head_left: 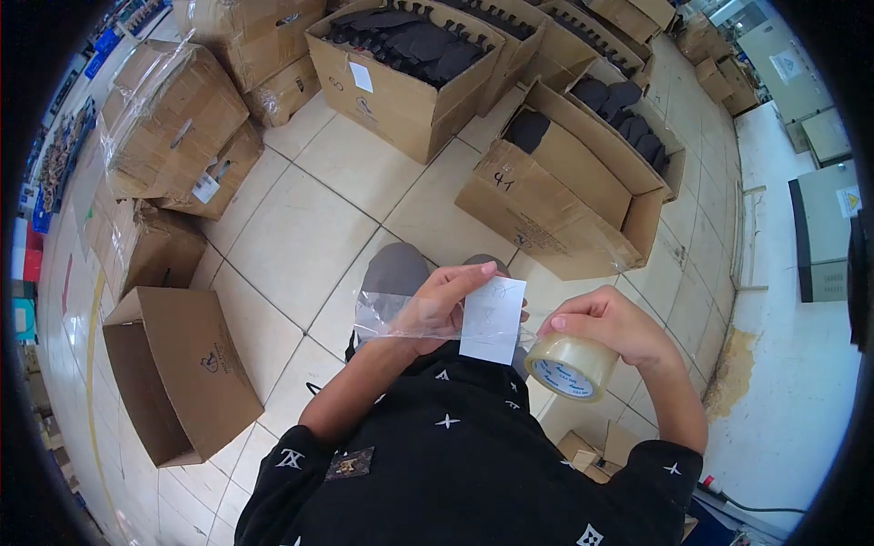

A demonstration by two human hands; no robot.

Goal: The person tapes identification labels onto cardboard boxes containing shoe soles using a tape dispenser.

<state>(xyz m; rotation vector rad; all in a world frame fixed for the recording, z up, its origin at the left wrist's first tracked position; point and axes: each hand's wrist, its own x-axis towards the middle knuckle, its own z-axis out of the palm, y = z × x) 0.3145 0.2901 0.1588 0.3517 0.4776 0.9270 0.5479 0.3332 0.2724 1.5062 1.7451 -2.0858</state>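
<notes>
My left hand (438, 305) pinches a white paper slip (492, 323) between thumb and fingers; faint handwriting shows near its top. A strip of clear packing tape (387, 314) runs across the left hand and behind the slip, its loose end hanging off to the left. My right hand (605, 323) grips a roll of clear tape (575, 366) from above, with the printed core facing me. The strip stretches towards the roll, and the gap between the two hands is small. Part of the left fingers is hidden behind the slip.
An open cardboard box (187, 378) lies at the left, below stacked taped boxes (177, 118). Ahead stand a box of dark flat pieces (391, 96) and a box marked 41 (555, 209) with a few such pieces. A wall with grey cabinets (824, 232) runs along the right.
</notes>
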